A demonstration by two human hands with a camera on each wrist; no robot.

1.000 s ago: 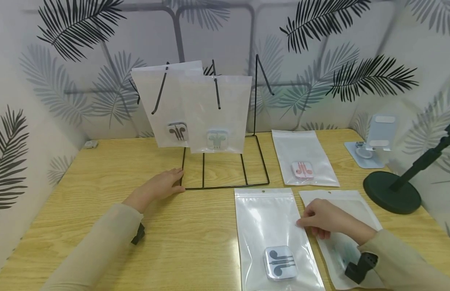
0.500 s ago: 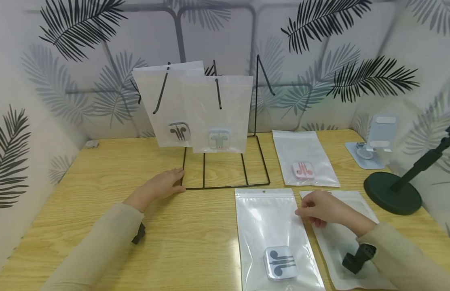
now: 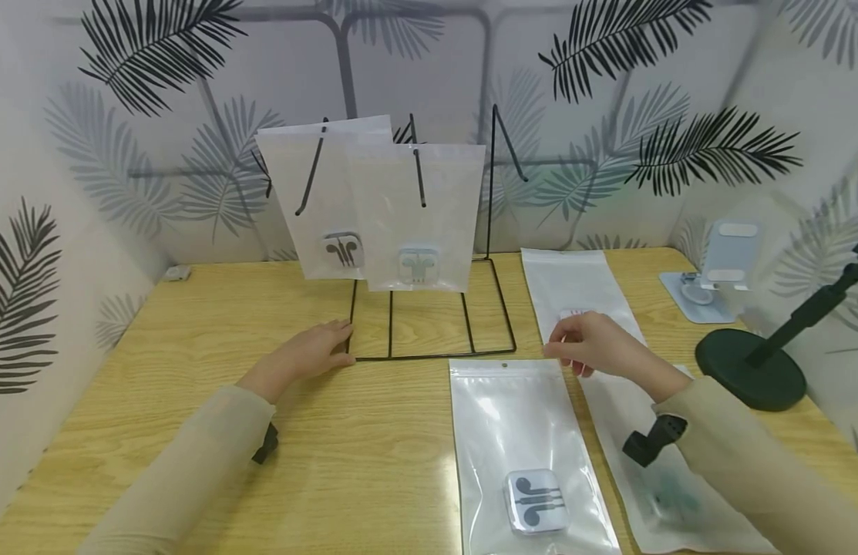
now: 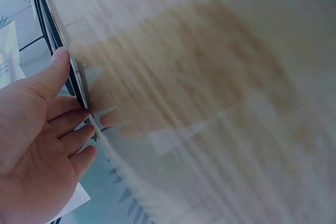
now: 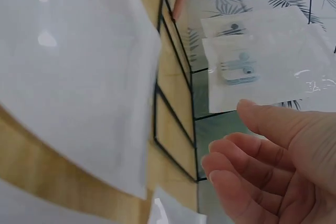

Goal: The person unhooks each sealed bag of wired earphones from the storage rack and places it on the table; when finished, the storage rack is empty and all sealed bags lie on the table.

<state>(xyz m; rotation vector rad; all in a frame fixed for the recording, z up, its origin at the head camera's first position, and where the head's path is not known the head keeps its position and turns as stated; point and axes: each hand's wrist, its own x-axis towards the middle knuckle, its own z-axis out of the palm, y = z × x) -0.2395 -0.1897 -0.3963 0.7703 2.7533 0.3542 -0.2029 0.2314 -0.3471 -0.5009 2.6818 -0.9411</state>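
Note:
A black wire display rack [image 3: 435, 355] stands on the table, and my left hand [image 3: 307, 358] rests against its base at the left front corner. In the left wrist view, the thumb and fingertips touch the bar. My right hand [image 3: 598, 347] hovers with loosely curled fingers and nothing in them, as the right wrist view confirms. Below it lie a white pouch [image 3: 570, 281], its earphone case partly hidden by the hand, and another white pouch [image 3: 623, 420], partly covered by the arm. Left of these lies a glossy pouch [image 3: 505, 416] with a boxed pair of earphones [image 3: 535, 501].
On the rack's hooks hang a front pouch [image 3: 449, 223] with pale green earphones and a left pouch [image 3: 304, 177] with dark ones. The right hook [image 3: 509, 142] carries nothing. A phone stand [image 3: 727, 254] and a dark round lamp-like base [image 3: 750, 370] stand at right.
My right hand has moved up and left, away from the glossy pouch's right edge to above the back pouch's lower end. The left hand stays at the rack.

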